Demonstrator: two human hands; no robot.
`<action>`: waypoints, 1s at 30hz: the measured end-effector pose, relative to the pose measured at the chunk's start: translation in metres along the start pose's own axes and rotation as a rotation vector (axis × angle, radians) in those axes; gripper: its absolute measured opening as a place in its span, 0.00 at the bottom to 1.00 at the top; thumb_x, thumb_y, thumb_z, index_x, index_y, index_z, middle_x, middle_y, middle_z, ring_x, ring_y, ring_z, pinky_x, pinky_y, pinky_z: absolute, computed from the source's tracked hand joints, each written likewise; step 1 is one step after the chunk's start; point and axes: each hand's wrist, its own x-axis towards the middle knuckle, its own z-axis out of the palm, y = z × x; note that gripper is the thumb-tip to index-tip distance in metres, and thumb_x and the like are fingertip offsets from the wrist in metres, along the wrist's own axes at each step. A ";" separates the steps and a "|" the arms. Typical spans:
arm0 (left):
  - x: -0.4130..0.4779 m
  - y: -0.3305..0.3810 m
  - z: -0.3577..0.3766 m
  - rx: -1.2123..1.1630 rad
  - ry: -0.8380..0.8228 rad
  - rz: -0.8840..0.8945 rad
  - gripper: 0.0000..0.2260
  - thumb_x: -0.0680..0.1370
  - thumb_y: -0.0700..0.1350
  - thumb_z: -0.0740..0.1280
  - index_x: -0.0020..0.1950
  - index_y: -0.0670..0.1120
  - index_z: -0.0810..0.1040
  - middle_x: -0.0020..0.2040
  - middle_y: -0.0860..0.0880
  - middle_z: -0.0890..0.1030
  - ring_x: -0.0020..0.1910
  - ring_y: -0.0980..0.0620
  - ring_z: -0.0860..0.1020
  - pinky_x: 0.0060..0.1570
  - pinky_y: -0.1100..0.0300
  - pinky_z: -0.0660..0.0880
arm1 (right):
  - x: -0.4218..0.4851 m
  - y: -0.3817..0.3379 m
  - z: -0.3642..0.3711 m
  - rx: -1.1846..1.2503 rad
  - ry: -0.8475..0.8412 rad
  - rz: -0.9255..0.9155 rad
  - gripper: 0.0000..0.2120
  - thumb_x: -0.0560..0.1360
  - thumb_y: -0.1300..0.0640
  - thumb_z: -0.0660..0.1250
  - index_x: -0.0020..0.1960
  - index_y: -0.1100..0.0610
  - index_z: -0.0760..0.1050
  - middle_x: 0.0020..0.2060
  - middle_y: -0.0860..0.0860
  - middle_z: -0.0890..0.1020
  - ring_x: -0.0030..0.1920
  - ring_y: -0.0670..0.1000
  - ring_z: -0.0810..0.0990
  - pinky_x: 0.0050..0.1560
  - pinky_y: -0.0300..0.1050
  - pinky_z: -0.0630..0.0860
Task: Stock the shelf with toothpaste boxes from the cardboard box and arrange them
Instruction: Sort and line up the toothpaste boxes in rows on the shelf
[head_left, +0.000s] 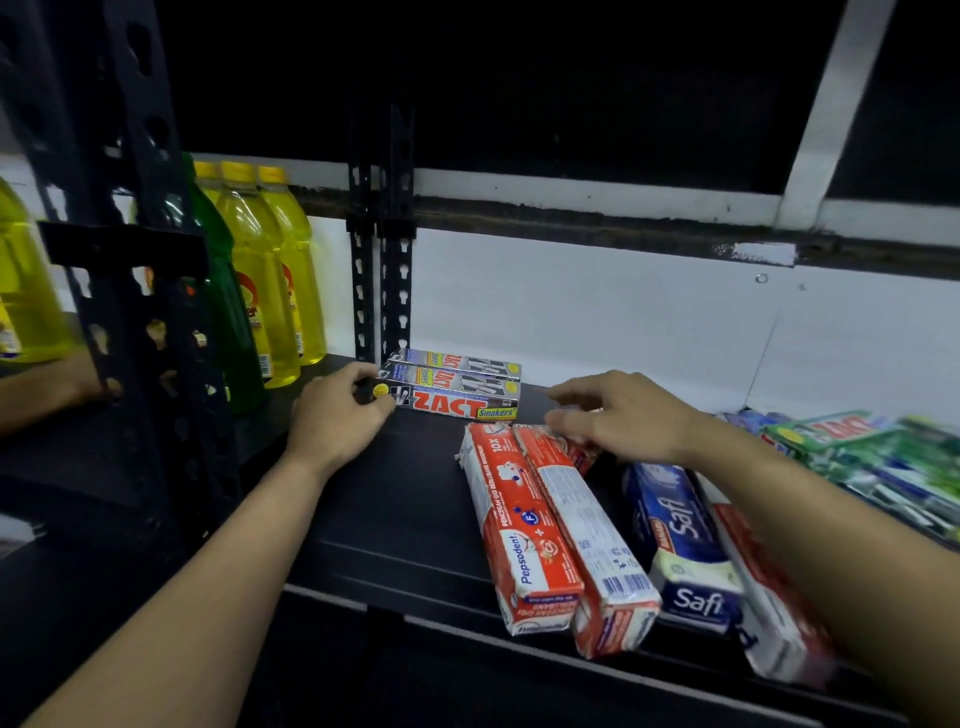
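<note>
1. Three Zact boxes (457, 387) lie flat, side by side, at the back of the dark shelf (395, 509), long sides facing forward.
2. The left hand (332, 421) is at the left end of the Zact boxes. Its grip is clamped there, with the thumb low on the front box and the fingers curled over the top.
3. The right hand (618, 421) is to the right of the Zact boxes and a little in front. Its grip is apart, fingers loosely spread. It is too blurred to tell whether it touches anything.
4. Two red Pepsodent packs (524, 525) lie in front and to the right of the Zact boxes, running toward the shelf's front edge.
5. A blue Safi pack (680, 540) lies further right, and green packs (883, 452) further still.
6. Yellow bottles (270, 270) stand to the left of the Zact boxes.
</note>
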 end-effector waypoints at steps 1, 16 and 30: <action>-0.002 0.001 -0.001 0.003 0.011 0.016 0.17 0.71 0.51 0.72 0.59 0.54 0.81 0.55 0.50 0.83 0.57 0.48 0.79 0.59 0.50 0.75 | -0.014 0.001 -0.003 0.013 0.005 -0.005 0.25 0.77 0.39 0.64 0.71 0.46 0.71 0.66 0.43 0.76 0.63 0.46 0.75 0.59 0.38 0.69; -0.167 0.121 -0.041 -0.168 -0.451 0.302 0.38 0.65 0.77 0.61 0.72 0.65 0.65 0.75 0.66 0.61 0.73 0.64 0.61 0.69 0.56 0.63 | -0.196 0.036 0.058 -0.173 0.232 -0.100 0.29 0.75 0.28 0.43 0.75 0.31 0.54 0.76 0.33 0.51 0.78 0.40 0.42 0.75 0.41 0.36; -0.197 0.122 -0.011 0.069 -0.513 0.372 0.42 0.59 0.80 0.63 0.72 0.70 0.62 0.75 0.72 0.55 0.77 0.66 0.44 0.74 0.54 0.53 | -0.152 0.055 0.068 -0.215 0.476 -0.094 0.15 0.80 0.57 0.64 0.66 0.48 0.75 0.64 0.49 0.78 0.70 0.58 0.70 0.73 0.60 0.62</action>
